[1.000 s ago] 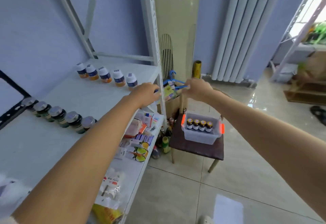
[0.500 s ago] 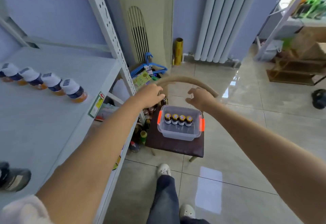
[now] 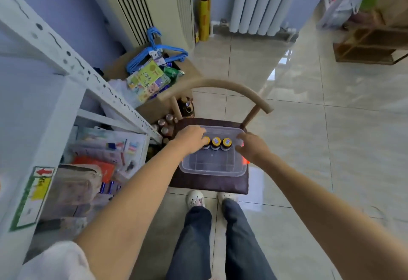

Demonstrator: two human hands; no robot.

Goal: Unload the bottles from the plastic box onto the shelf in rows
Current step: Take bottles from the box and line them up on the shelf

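A clear plastic box (image 3: 212,166) with orange latches sits on the dark seat of a chair (image 3: 209,182). Three yellow-capped bottles (image 3: 216,141) show in a row at the box's far side. My left hand (image 3: 191,136) is down in the box's far left corner, its fingers curled over the leftmost bottle, which it hides. My right hand (image 3: 251,146) lies at the box's right rim beside the orange latch, fingers relaxed and touching the rim. The white shelf (image 3: 55,112) stands to the left; its top board is out of view.
The chair's curved wooden back (image 3: 220,85) arches behind the box. Small bottles, a cardboard box with blue hangers (image 3: 156,55) and packets crowd the floor between chair and shelf. My legs and shoes stand just before the seat. Open tiled floor lies to the right.
The view has swung down from the shelf to the chair. Both hands dropped from above the chair back to the box; the left one now covers the leftmost bottle.
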